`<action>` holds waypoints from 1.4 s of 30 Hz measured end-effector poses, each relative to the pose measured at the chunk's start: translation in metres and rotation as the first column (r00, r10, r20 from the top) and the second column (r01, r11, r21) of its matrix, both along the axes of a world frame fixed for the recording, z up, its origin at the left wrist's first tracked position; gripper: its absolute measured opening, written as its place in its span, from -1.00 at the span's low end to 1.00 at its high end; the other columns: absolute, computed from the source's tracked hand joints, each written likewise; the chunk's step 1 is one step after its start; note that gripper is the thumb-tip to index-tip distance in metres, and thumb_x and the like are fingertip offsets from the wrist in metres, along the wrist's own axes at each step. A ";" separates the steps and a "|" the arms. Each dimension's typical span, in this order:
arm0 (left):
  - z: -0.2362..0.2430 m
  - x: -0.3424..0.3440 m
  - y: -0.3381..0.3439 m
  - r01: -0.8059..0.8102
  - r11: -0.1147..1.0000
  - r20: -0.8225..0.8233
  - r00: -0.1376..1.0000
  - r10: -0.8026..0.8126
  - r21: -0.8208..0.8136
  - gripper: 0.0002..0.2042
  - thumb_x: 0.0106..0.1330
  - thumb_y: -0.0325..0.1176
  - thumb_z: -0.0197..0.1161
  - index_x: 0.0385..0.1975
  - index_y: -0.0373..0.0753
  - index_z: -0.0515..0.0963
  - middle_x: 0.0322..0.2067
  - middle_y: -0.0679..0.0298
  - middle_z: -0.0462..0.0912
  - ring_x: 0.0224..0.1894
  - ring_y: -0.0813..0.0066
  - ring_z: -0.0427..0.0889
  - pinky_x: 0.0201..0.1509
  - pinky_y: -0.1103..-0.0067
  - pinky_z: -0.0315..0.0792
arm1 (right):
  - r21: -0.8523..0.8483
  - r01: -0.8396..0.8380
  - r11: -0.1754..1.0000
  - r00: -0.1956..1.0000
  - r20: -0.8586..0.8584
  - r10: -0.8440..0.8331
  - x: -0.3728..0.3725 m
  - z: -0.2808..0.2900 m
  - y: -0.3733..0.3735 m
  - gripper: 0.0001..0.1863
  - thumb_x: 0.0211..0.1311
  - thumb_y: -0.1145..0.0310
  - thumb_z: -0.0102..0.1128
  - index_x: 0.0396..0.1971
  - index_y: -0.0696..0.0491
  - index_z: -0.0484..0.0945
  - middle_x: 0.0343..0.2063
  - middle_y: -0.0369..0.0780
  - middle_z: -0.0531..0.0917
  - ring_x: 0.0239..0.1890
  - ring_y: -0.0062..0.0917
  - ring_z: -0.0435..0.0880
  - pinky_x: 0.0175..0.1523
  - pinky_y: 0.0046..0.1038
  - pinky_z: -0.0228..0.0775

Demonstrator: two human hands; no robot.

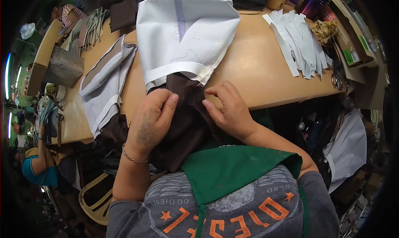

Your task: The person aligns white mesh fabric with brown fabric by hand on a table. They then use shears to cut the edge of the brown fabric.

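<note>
A white woven fabric piece with a lilac stripe and a white band along its lower edge lies on the table, joined to dark brown cloth that drapes down toward my lap. My left hand is closed on the brown cloth, left of its middle, thumb uppermost. My right hand is at the cloth's right edge, fingers curved, thumb and forefinger apart and near or touching it. A similar white-and-brown piece rests to the left.
Table holds white strips, scissors, a box at right and grey-green strips at back left. Two other people are at left. A chair stands below left; white fabric hangs at right.
</note>
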State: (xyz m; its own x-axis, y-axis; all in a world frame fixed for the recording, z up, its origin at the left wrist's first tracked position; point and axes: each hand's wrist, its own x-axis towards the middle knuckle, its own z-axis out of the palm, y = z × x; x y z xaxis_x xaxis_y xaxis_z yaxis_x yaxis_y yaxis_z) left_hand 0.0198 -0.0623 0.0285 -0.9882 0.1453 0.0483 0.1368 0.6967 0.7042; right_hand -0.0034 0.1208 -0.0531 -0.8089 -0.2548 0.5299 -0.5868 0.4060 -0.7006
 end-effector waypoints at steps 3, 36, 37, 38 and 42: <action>-0.006 -0.003 0.000 -0.003 0.949 0.180 0.982 -0.057 0.317 -0.86 0.13 -0.39 0.20 -0.51 -0.33 0.43 -0.59 0.32 0.48 -0.50 0.63 0.42 -0.41 0.68 0.30 | -0.173 -0.177 0.969 0.920 0.319 0.226 0.010 0.024 0.001 -0.78 -0.04 0.33 0.24 -0.51 0.15 0.45 -0.54 -0.16 0.45 -0.49 -0.33 0.46 -0.39 -0.42 0.31; -0.069 -0.017 0.029 -0.441 0.704 0.637 0.771 -0.020 0.556 -0.54 0.27 0.03 -0.07 -0.76 -0.17 0.29 -0.80 0.40 0.26 -0.77 0.67 0.17 -0.70 0.72 0.06 | 0.026 -0.193 0.981 0.901 0.400 0.167 0.018 0.004 0.006 -0.75 -0.06 0.58 -0.12 -0.28 0.19 0.31 -0.47 0.08 0.50 -0.39 0.00 0.47 -0.28 -0.15 0.31; -0.069 -0.020 0.025 -0.412 0.740 0.637 0.770 -0.028 0.531 -0.54 0.28 0.02 -0.07 -0.73 -0.21 0.34 -0.79 0.38 0.31 -0.76 0.67 0.20 -0.70 0.72 0.08 | 0.034 -0.178 0.983 0.913 0.379 0.153 0.018 0.003 0.007 -0.76 -0.06 0.58 -0.10 -0.30 0.19 0.32 -0.48 0.07 0.50 -0.40 -0.03 0.48 -0.30 -0.16 0.32; -0.072 -0.018 0.025 -0.208 0.873 0.412 0.911 0.009 0.442 -0.60 0.28 -0.06 -0.04 -0.65 -0.25 0.40 -0.78 0.37 0.33 -0.76 0.64 0.25 -0.69 0.69 0.13 | 0.042 -0.164 0.986 0.924 0.357 0.138 0.019 0.001 0.008 -0.78 -0.05 0.57 -0.08 -0.31 0.18 0.33 -0.49 0.07 0.50 -0.41 -0.05 0.49 -0.31 -0.18 0.32; -0.083 -0.012 0.025 -0.018 0.998 -0.289 0.957 0.035 0.063 -0.81 0.27 -0.36 0.03 -0.40 -0.36 0.51 -0.67 0.30 0.46 -0.68 0.52 0.41 -0.60 0.60 0.31 | -0.035 -0.095 0.995 0.900 0.423 0.101 0.020 0.011 0.011 -0.80 -0.04 0.51 0.02 -0.34 0.18 0.34 -0.51 0.03 0.51 -0.44 -0.13 0.52 -0.35 -0.24 0.34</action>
